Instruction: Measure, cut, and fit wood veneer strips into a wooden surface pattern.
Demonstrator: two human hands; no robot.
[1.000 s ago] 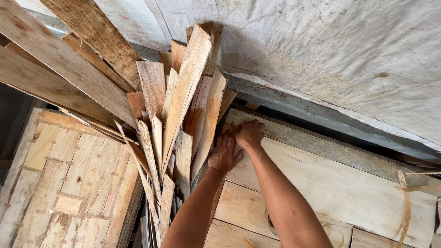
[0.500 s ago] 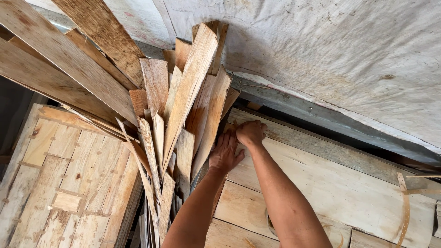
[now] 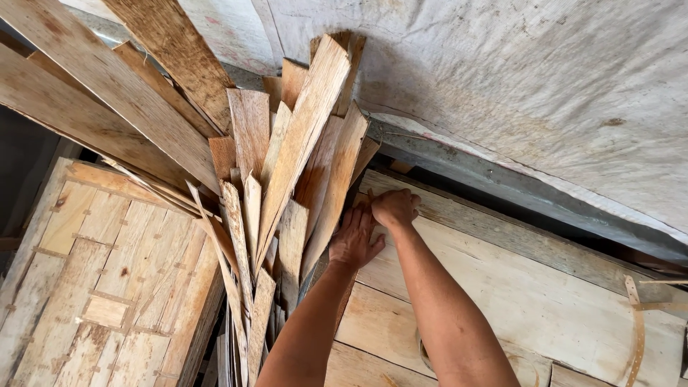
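A bundle of thin wooden slats (image 3: 287, 186) stands on end, fanned out and leaning toward the grey wall (image 3: 516, 86). My left hand (image 3: 355, 236) lies flat with its fingers against the right side of the bundle, on a reddish-brown slat (image 3: 337, 179). My right hand (image 3: 393, 208) is curled into a fist just right of it, pressed to the edge of the same slat where it meets a pale plywood board (image 3: 516, 287). Whether the right fingers grip the slat's edge is hidden.
Long rough planks (image 3: 107, 93) lean in from the upper left. A stack of patched plywood sheets (image 3: 107, 287) stands at the lower left. A grey ledge (image 3: 502, 179) runs under the wall. A curled wood strip (image 3: 634, 322) hangs at the right.
Both hands have stayed on the right edge of the bundle and shifted only slightly upward. The slats look as before.
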